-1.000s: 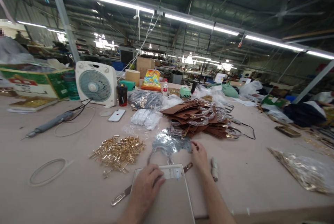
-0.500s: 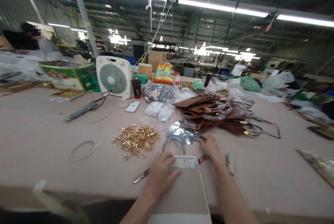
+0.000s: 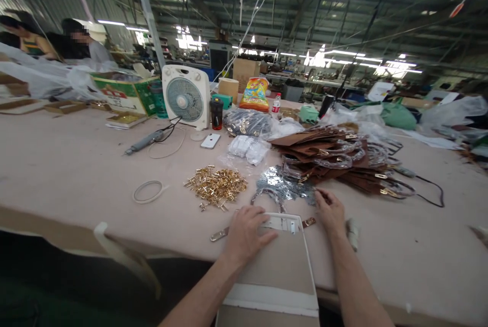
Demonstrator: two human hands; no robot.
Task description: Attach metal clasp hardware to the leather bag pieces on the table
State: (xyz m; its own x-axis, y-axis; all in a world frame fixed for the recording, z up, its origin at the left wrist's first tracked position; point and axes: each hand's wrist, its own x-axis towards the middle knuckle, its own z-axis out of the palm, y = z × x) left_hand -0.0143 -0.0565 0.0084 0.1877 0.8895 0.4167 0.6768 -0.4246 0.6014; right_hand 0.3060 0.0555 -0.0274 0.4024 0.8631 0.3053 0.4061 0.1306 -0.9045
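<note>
Beneath my left hand (image 3: pixel 249 235) lies a flat beige bag panel (image 3: pixel 282 261) with white edges; the hand rests on it near its top edge, fingers stretched out. A small metal plate (image 3: pixel 293 227) sits at the panel's upper right. Brown straps with gold fittings (image 3: pixel 220 234) stick out on both sides, and a wrapped handle (image 3: pixel 267 194) loops beyond the top. My right hand (image 3: pixel 331 212) is at the right end of a pile of thin silvery metal plates (image 3: pixel 284 183), fingertips pinched together. Whatever is between them is too small to make out.
Left of the plates is a heap of gold fittings (image 3: pixel 216 186). Behind lie stacked brown bag pieces (image 3: pixel 328 154), a phone (image 3: pixel 210 140), a fan (image 3: pixel 186 97) and a corded tool (image 3: pixel 145 141). A tape ring (image 3: pixel 148 192) lies left; a wrapped roll (image 3: pixel 353 234) is by my right forearm.
The view has shifted left and down, so the table appears further right and higher. My left hand stays on the panel; my right hand remains at the plate pile, fingers slightly moved.
</note>
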